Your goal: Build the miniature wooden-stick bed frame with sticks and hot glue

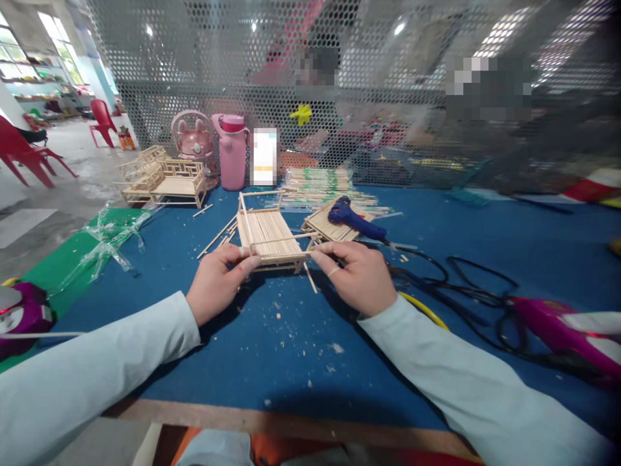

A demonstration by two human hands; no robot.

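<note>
A miniature bench built of thin wooden sticks [269, 230] stands on the blue table in front of me, its slatted seat facing up and rails along its edges. My left hand [218, 278] is closed in a pinch at the bench's front left corner. At the front right corner, my right hand [361, 275] pinches the end of a thin wooden stick [305, 254] that runs along the front edge. Whether this stick is fixed there I cannot tell. Just right of the bench, a blue glue gun [356, 221] lies on a slatted stick panel [323, 223].
Bundled sticks [317, 184] lie behind the bench. Finished miniature furniture [177, 181], a pink bottle [233, 155] and a lit phone [264, 156] stand at the back, before a perforated metal screen [398, 129]. Black cables [466, 285] snake across the right side. Loose sticks and glue scraps are scattered about.
</note>
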